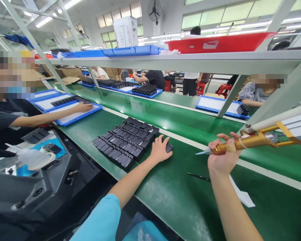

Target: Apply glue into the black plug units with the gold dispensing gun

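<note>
My left hand (160,149) curves its fingers and thumb around a small black plastic block (169,147) on the green work surface. Part of that block is hidden under the fingers. Just left of it, several rows of similar black blocks (122,142) lie side by side. In my right hand (223,157) is a gold-coloured dispensing gun (248,140), raised above the surface. Its pale blue tapered nozzle (203,152) points left toward my left hand, apart from the blocks.
A thin black rod (198,176) and a white strip (242,194) lie near my right forearm. At left, a co-worker's hand (84,106) reaches over a blue tray (77,117). A dark machine (52,180) stands at lower left. An overhead shelf (150,63) carries a red tray (230,43).
</note>
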`<state>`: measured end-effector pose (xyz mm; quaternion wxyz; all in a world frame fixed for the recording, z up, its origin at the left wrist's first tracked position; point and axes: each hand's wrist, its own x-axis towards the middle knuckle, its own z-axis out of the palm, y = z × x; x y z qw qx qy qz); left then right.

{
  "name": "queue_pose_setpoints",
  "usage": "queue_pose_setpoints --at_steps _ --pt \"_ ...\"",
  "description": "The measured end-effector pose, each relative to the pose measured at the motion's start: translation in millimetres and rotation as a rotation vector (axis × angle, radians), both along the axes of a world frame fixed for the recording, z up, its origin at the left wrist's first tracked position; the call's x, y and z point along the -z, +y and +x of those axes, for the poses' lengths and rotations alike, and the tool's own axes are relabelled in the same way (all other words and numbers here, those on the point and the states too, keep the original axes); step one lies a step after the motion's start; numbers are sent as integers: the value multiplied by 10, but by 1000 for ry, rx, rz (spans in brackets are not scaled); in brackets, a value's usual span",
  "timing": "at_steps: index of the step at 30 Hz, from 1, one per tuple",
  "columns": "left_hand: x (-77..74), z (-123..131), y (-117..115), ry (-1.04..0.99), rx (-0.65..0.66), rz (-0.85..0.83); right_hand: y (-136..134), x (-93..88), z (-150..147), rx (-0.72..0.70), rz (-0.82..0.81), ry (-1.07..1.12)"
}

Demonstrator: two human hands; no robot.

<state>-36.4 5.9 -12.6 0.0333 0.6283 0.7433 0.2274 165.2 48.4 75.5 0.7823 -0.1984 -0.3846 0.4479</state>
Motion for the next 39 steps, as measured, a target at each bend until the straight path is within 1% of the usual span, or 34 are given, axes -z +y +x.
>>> queue_pose_setpoints --at_steps 3,5,8,12,21,26,30,35,37,39 --pt "74 -82 43 54 -85 34 2 -6 9 10 -23 -10" --pt "120 -116 16 66 -104 59 5 -15 17 21 -32 -8" --pt "168 -130 -14 71 -94 81 25 -24 33 41 -53 7" --pt "203 -136 3 48 -85 82 96 -4 60 81 -83 8" --pt "219 -185 66 21 -44 114 265 96 136 161 -56 5" --pt "245 -191 118 13 -70 123 370 166 209 250 -109 61" --pt "250 -200 113 20 -53 143 419 181 251 285 -120 75" --pt "218 -205 76 82 -27 174 380 202 361 312 -103 -11" --pt "204 -191 70 111 -34 189 323 256 463 312 -100 -93" --pt "194 -167 70 132 -50 192 241 338 598 310 -131 -182"
